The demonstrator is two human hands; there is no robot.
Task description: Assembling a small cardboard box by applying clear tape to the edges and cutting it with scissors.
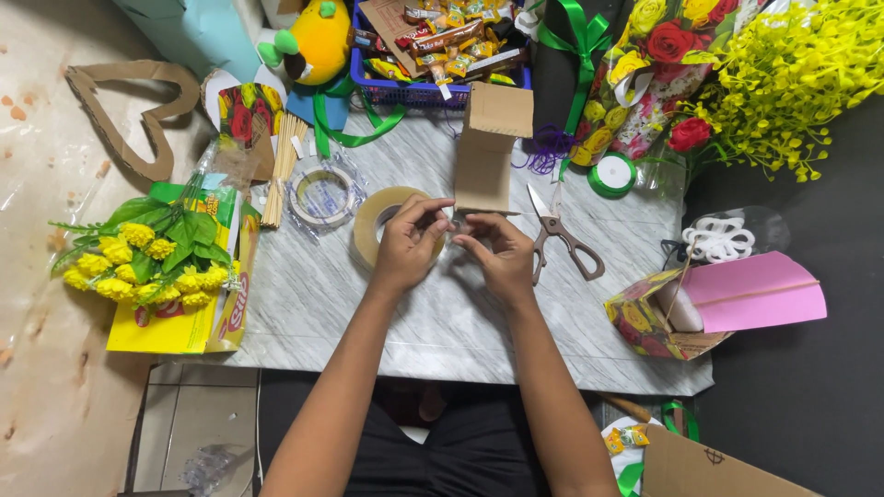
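Note:
My left hand (pixel 411 241) grips a roll of clear brownish packing tape (pixel 376 221) on the marble-patterned table (pixel 304 304). Close beside it, my right hand (pixel 497 250) pinches what looks like the tape's free end; the two hands' fingertips almost touch. Just beyond the fingers lies a folded piece of brown cardboard (pixel 488 147), its near edge by my fingertips. Scissors (pixel 557 235) with brown handles lie shut just right of my right hand.
A second, clear tape roll (pixel 321 193) and wooden skewers (pixel 276 170) lie left. Yellow artificial flowers (pixel 147 262) rest on a yellow packet. A blue basket (pixel 405 92) of snacks, green ribbon (pixel 611 174), rose bouquet (pixel 663 55), pink paper (pixel 750 290) and a cardboard heart (pixel 129 110) surround the table.

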